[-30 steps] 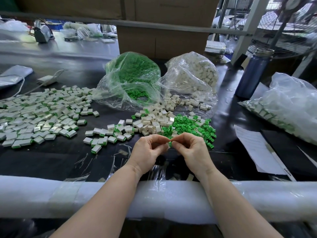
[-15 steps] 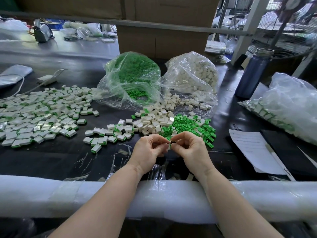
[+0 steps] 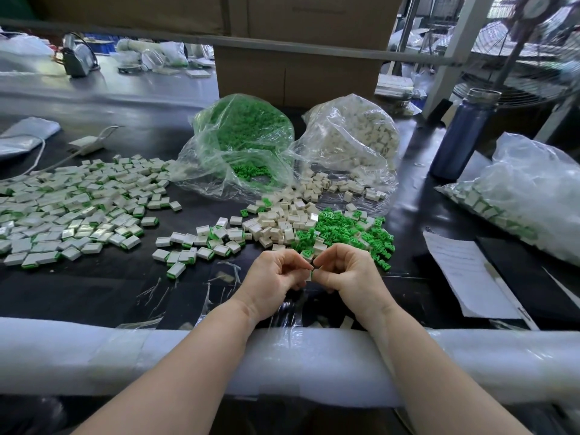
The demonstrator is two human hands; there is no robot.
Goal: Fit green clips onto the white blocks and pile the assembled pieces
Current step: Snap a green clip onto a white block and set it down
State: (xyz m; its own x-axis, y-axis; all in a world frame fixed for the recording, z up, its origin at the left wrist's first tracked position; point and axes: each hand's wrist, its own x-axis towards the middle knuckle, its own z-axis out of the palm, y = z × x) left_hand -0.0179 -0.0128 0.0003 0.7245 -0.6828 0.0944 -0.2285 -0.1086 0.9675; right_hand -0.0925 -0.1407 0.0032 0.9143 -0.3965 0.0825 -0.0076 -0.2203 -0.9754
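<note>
While both hands meet above the near edge of the black bench point(image 3: 103, 287), the scene reads from left to right as follows. Far left, the pile of assembled pieces point(image 3: 72, 211), white with green edges, spreads flat; a smaller scatter of finished pieces point(image 3: 191, 249) lies nearer the centre. Behind these stand an open bag of green clips point(image 3: 248, 142) and an open bag of white blocks point(image 3: 354, 136), each spilling loose stock: white blocks point(image 3: 282, 221), then green clips point(image 3: 351, 233). The left hand point(image 3: 270, 284) and the right hand point(image 3: 348, 277) pinch a single small piece point(image 3: 310, 271) between fingertips, each grip narrow and closed upon it; only a sliver of green and white shows, so seating cannot be judged. Such parts are probably light, stiff and smooth, best held by the flat faces while the clip is pressed at its edge; a slip would drop it among loose stock. Right of centre lie a paper sheet point(image 3: 461, 274), a dark bottle point(image 3: 461, 133) and another filled bag point(image 3: 530, 196). A foam-padded rail point(image 3: 125, 356) fronts the bench; cardboard boxes point(image 3: 298, 76) and a large fan point(image 3: 539, 42) stand behind.
</note>
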